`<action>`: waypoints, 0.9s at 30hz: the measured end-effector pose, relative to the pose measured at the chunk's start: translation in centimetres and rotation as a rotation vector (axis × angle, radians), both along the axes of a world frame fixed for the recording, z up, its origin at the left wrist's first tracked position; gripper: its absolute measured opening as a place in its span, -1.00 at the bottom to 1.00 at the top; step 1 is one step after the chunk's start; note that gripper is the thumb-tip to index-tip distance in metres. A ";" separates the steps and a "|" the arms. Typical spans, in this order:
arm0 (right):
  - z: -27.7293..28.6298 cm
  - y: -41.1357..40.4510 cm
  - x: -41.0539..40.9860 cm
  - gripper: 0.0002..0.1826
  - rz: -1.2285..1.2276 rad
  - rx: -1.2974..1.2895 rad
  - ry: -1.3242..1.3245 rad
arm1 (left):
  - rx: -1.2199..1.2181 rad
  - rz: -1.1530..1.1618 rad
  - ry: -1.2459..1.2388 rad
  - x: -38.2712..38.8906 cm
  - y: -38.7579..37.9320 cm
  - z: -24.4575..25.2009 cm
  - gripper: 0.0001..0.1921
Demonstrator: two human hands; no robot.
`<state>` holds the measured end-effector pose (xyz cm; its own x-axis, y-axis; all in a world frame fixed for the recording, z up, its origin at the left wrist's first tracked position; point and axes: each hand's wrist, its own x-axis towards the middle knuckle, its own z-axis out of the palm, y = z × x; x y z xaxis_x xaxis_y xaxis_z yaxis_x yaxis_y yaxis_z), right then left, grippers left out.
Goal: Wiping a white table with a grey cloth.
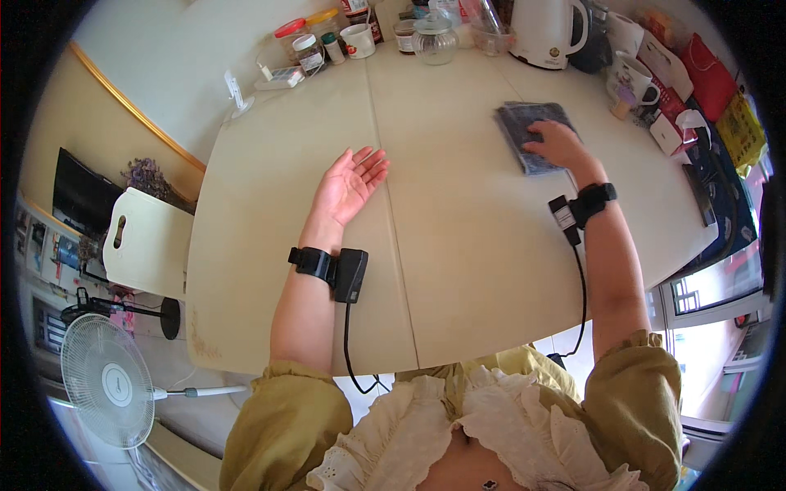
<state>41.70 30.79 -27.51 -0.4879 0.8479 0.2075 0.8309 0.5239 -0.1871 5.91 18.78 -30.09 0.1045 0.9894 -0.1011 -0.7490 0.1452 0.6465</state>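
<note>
Folded in a square, a grey cloth [519, 129] lies on the right part of the cream table [295, 123]. My right hand [556, 144] rests on top of it, palm down with the fingers spread; I cannot see it grip the cloth. My left hand [353, 184] is over the table's middle, palm up and fingers apart, holding nothing. Each wrist wears a black strap with a small black box and a cable.
Jars, a lidded glass jar [435, 40] and a white electric kettle [543, 30] line the far edge. A mug [631, 80] and boxes stand at the right. A white stand [236, 95] is at the back left. A chair [150, 242] and a fan [113, 383] are left of the table.
</note>
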 end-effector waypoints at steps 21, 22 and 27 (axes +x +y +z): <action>1.8 -10.8 -10.7 -0.62 0.701 -0.316 -0.039 | 0.007 0.017 0.005 -0.9 -1.1 -0.8 -0.62; 1.3 -8.8 -10.8 -0.62 0.657 -0.324 0.028 | 0.016 0.015 0.012 -1.3 -1.2 -0.8 -0.62; -1.1 2.0 -7.8 -0.30 0.188 -0.055 -0.025 | 0.002 0.024 -0.007 -1.0 -0.8 -0.9 -0.64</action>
<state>33.91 32.79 -28.66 -0.6431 0.7511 0.1493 0.7242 0.6598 -0.2002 4.88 18.00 -31.04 0.0819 0.9918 -0.0986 -0.7568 0.1263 0.6413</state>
